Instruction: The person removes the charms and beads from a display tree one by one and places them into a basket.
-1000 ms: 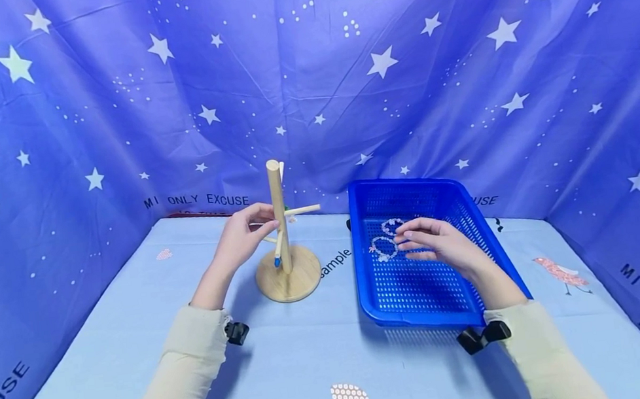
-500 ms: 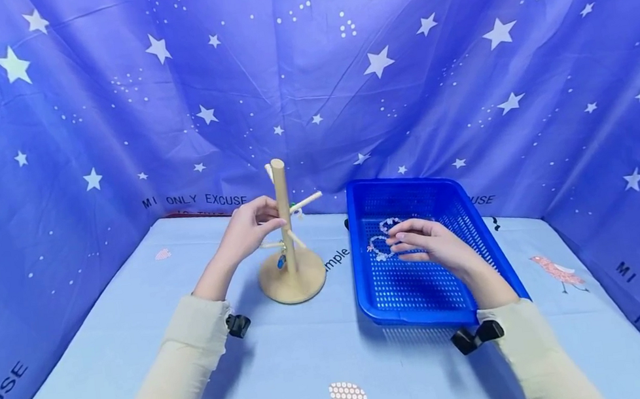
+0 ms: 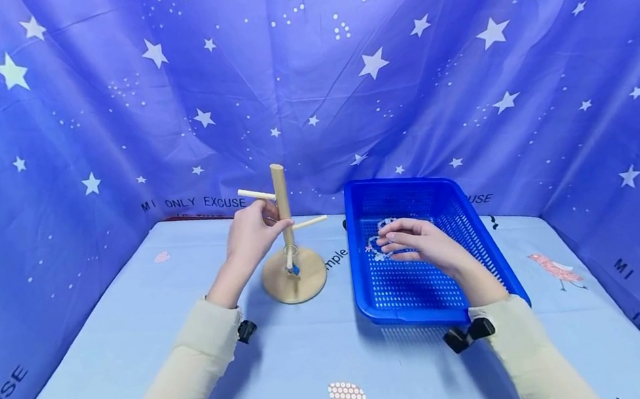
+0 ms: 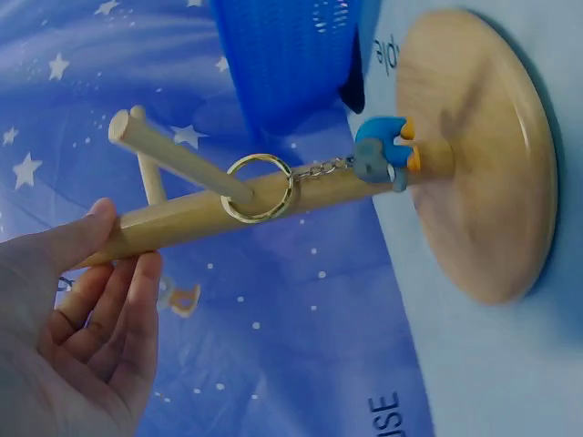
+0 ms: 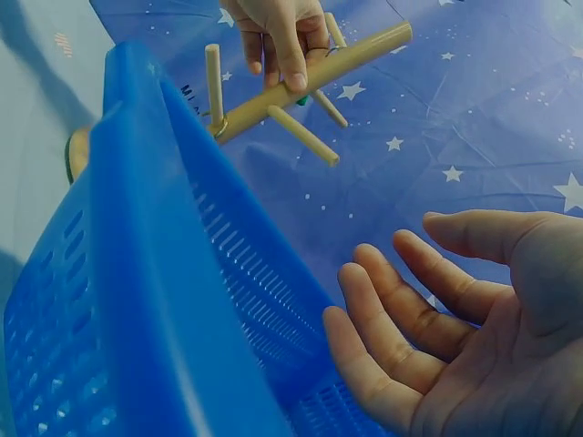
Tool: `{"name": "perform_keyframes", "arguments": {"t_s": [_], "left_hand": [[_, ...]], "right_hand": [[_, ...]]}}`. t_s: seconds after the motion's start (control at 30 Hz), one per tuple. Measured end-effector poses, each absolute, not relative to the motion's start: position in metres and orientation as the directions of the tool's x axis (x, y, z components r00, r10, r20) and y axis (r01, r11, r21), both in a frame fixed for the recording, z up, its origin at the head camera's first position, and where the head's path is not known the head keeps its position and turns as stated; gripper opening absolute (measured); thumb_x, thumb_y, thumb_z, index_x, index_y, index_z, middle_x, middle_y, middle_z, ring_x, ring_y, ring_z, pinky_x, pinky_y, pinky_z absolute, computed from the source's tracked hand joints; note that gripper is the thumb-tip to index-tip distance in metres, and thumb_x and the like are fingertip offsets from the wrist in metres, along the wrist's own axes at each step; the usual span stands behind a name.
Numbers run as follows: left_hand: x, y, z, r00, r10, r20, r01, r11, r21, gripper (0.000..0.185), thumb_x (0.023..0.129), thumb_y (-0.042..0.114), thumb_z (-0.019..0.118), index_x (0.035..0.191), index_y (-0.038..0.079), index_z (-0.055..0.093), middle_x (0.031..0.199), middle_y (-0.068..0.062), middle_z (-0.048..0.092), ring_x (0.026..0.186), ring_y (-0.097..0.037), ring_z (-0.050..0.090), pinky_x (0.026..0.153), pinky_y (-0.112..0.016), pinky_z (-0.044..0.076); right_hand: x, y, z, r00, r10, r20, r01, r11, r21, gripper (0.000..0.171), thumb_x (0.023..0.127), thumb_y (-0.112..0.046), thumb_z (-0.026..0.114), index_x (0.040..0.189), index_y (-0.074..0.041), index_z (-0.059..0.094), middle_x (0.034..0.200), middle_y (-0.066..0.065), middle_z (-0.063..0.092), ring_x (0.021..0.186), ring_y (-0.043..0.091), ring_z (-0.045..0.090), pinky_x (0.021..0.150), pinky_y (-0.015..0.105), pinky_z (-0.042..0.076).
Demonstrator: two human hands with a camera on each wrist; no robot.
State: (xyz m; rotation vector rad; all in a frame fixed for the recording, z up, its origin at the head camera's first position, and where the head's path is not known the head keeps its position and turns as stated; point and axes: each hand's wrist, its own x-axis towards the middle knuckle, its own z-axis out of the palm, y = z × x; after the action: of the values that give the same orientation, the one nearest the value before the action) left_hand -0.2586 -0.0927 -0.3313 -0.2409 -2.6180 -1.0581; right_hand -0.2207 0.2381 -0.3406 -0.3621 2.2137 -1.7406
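Left grip, pinching wooden stand: positioning, we judge. Right grip, loose, empty, over blue basket: bracelet pickup likely called for next.

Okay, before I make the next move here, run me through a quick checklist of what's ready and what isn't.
1. Wooden stand upright: ok, it stands straight in the head view.
2. Left hand steadying it: ok, it grips the wooden stand.
3. Blue-figure keyring secure: ok, its ring is looped round a lower peg.
4. Free place to hang something: ok, the right-pointing peg in the head view looks bare.
5. Right hand loaded: not ok, it is open and holds nothing.
6. Beaded loops in the basket untangled: cannot tell, the right hand partly hides them.
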Motion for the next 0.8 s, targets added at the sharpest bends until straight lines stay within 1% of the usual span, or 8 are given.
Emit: {"name": "perform_keyframes", "arguments": {"t_s": [0.1,0.17,0.3,0.43,0.53,0.63,0.7,0.8], "left_hand": [[-0.256,-0.092,-0.334,-0.937,0.045,0.347,0.271,0.720,0.638,0.031,0.087,0.032,0.078,0.100,0.007,0.065,0.095,-0.009,0.075,0.084,-0.023,0.073,0.073,-0.038,0.059],[-0.255,-0.093,-0.336,-0.938,0.049,0.344,0.276,0.707,0.651,0.030,0.088,0.031,0.077,0.102,0.007,0.065,0.098,-0.010,0.075,0.088,-0.025,0.073,0.076,-0.040,0.059],[-0.254,-0.097,-0.344,-0.940,0.061,0.336,0.287,0.674,0.681,0.028,0.090,0.029,0.075,0.105,0.007,0.065,0.104,-0.012,0.075,0.094,-0.028,0.074,0.083,-0.043,0.059],[-0.257,-0.103,-0.356,-0.941,0.095,0.326,0.311,0.629,0.713,0.026,0.091,0.024,0.073,0.107,0.005,0.066,0.106,-0.014,0.075,0.096,-0.030,0.073,0.087,-0.044,0.059],[-0.259,-0.107,-0.366,-0.942,0.113,0.317,0.323,0.573,0.754,0.026,0.091,0.020,0.073,0.109,0.002,0.068,0.106,-0.016,0.075,0.097,-0.031,0.073,0.089,-0.043,0.059],[-0.262,-0.110,-0.375,-0.949,0.139,0.284,0.315,0.502,0.806,0.025,0.091,0.016,0.073,0.110,-0.001,0.069,0.107,-0.018,0.074,0.098,-0.033,0.072,0.091,-0.043,0.058],[-0.264,-0.111,-0.382,-0.954,0.167,0.250,0.299,0.450,0.842,0.026,0.091,0.013,0.071,0.111,-0.003,0.069,0.109,-0.021,0.073,0.100,-0.034,0.071,0.093,-0.043,0.057],[-0.268,-0.114,-0.393,-0.956,0.213,0.200,0.270,0.376,0.887,0.028,0.093,0.012,0.068,0.115,-0.006,0.067,0.113,-0.023,0.072,0.104,-0.036,0.069,0.097,-0.041,0.056]], "right_hand": [[-0.222,0.233,-0.338,-0.922,-0.379,-0.085,-0.010,0.242,-0.970,0.046,0.104,-0.023,0.053,0.135,0.010,0.047,0.117,0.006,0.070,0.104,0.012,0.070,0.099,0.042,0.056],[-0.223,0.228,-0.337,-0.920,-0.383,-0.086,-0.011,0.243,-0.970,0.044,0.104,-0.023,0.053,0.134,0.009,0.049,0.119,0.010,0.069,0.105,0.015,0.070,0.099,0.042,0.056],[-0.225,0.217,-0.334,-0.914,-0.397,-0.083,-0.021,0.251,-0.968,0.043,0.104,-0.023,0.053,0.133,0.008,0.050,0.124,0.019,0.066,0.105,0.015,0.070,0.098,0.042,0.056],[-0.227,0.204,-0.335,-0.911,-0.402,-0.090,-0.019,0.259,-0.966,0.039,0.104,-0.022,0.053,0.132,0.006,0.053,0.126,0.023,0.065,0.108,0.020,0.070,0.097,0.041,0.057],[-0.230,0.192,-0.336,-0.905,-0.414,-0.100,-0.007,0.250,-0.968,0.038,0.104,-0.019,0.054,0.131,0.006,0.054,0.127,0.025,0.063,0.109,0.023,0.069,0.096,0.039,0.057],[-0.232,0.179,-0.337,-0.899,-0.423,-0.112,0.006,0.245,-0.970,0.037,0.102,-0.017,0.056,0.130,0.007,0.054,0.129,0.026,0.062,0.108,0.021,0.069,0.096,0.037,0.057],[-0.234,0.170,-0.337,-0.897,-0.425,-0.121,0.017,0.240,-0.971,0.037,0.102,-0.016,0.057,0.130,0.007,0.055,0.129,0.026,0.061,0.105,0.018,0.069,0.097,0.037,0.057],[-0.236,0.157,-0.338,-0.894,-0.428,-0.130,0.027,0.237,-0.971,0.036,0.101,-0.015,0.058,0.129,0.008,0.055,0.124,0.022,0.064,0.100,0.015,0.069,0.100,0.042,0.055]]}}
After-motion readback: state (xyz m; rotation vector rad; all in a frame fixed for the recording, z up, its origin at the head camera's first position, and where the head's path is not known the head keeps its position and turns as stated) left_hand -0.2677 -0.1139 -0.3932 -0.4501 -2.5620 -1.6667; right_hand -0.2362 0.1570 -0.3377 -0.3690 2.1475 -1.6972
